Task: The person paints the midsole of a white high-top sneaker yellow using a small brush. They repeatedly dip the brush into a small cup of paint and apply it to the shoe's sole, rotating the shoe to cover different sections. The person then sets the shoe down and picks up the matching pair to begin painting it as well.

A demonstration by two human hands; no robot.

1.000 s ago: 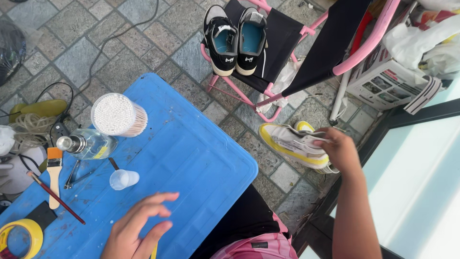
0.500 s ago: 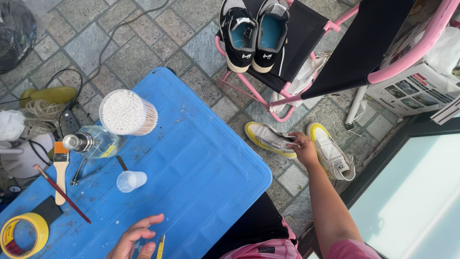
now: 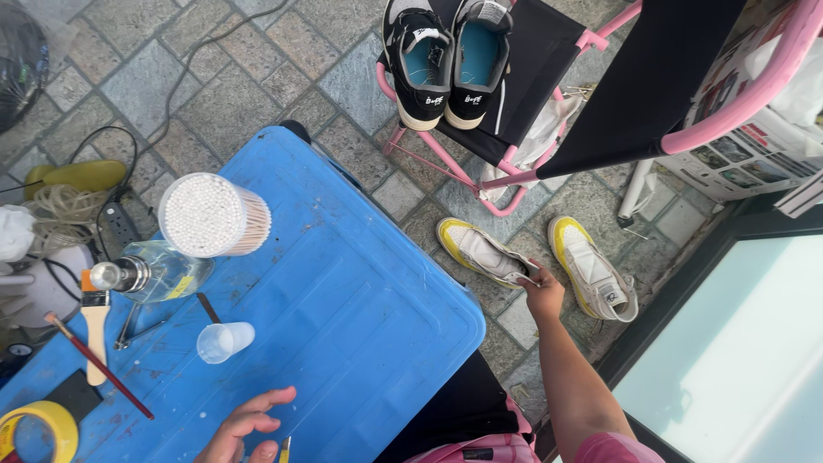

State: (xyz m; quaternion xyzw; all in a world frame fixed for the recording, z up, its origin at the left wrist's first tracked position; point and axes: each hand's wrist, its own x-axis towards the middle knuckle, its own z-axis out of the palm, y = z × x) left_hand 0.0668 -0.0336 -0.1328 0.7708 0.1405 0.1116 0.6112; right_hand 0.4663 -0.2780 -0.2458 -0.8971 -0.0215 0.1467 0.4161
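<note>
My right hand (image 3: 543,293) reaches down to the stone floor and pinches the heel edge of a yellow-and-white sneaker (image 3: 480,250) that lies on its side. Its mate (image 3: 593,267) sits just to the right of the hand, sole down. My left hand (image 3: 246,425) hovers with fingers spread over the near edge of a blue plastic lid (image 3: 343,300). It holds nothing. A thin yellow item (image 3: 284,447) pokes up beside its fingers.
On the lid stand a tub of cotton swabs (image 3: 214,214), a glass bottle (image 3: 153,274), a small clear cup (image 3: 225,341), brushes (image 3: 94,324) and a yellow tape roll (image 3: 36,429). Black sneakers (image 3: 446,60) rest on a pink folding chair (image 3: 514,176). A glass panel (image 3: 737,360) is at right.
The two yellow sneakers, bunched under my right hand a second ago, now lie apart on the floor with the hand at the left one's heel. My left hand drew back toward me.
</note>
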